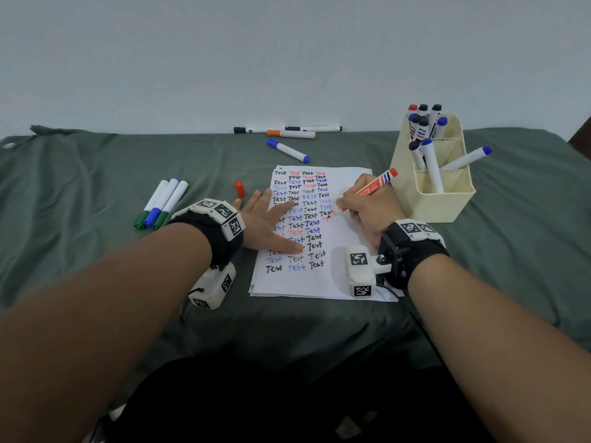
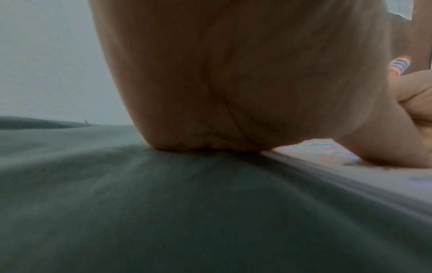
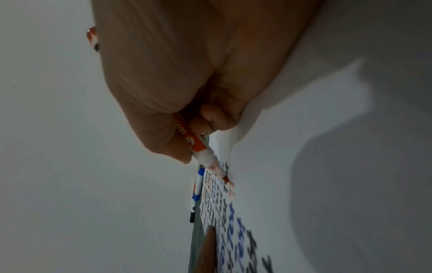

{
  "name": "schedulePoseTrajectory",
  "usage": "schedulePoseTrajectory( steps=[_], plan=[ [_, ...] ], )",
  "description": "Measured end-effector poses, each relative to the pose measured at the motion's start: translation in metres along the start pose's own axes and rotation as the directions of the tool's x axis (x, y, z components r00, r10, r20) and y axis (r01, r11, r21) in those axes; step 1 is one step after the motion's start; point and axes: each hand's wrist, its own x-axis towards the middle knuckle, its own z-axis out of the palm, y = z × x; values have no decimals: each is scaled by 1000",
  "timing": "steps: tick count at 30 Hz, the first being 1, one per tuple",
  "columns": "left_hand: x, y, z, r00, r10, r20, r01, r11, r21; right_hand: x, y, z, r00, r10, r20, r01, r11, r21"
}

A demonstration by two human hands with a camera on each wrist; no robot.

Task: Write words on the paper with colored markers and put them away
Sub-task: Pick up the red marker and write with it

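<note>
A white paper [image 1: 339,276] covered with rows of "Test" in black, red and blue lies on the green cloth. My right hand [image 1: 367,209] grips an uncapped red marker [image 1: 374,187], its tip touching the paper at the right end of a row; the same red marker [image 3: 198,146] shows in the right wrist view with its tip on the paper [image 3: 304,129]. My left hand [image 1: 271,219] lies flat with fingers spread on the paper's left side. The heel of my left hand [image 2: 233,83] rests on the cloth. The red cap [image 1: 240,189] stands beside my left hand.
A cream holder [image 1: 438,193] with several markers stands right of the paper. Three markers [image 1: 161,203] lie together at the left. A blue marker [image 1: 287,150], an orange one [image 1: 291,133] and black ones [image 1: 287,128] lie at the back by the wall.
</note>
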Motion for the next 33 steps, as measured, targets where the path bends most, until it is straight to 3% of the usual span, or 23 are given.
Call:
schedulePoseTrajectory(
  steps=[11, 17, 23, 33],
  plan=[
    [-2, 0, 1, 1000, 7, -11, -8, 1000, -7, 2, 1, 1, 1000, -18, 15, 20, 992, -124],
    [-2, 1, 0, 1000, 6, -10, -6, 1000, -7, 0, -1, 1, 999, -9, 45, 15, 991, -130],
    [0, -1, 1, 1000, 10, -10, -10, 1000, -5, 1, 2, 1, 1000, 14, -19, -16, 995, -102],
    [2, -2, 2, 1000, 7, -14, -7, 1000, -6, -1, -1, 4, 999, 24, -23, -26, 997, -79]
  ],
)
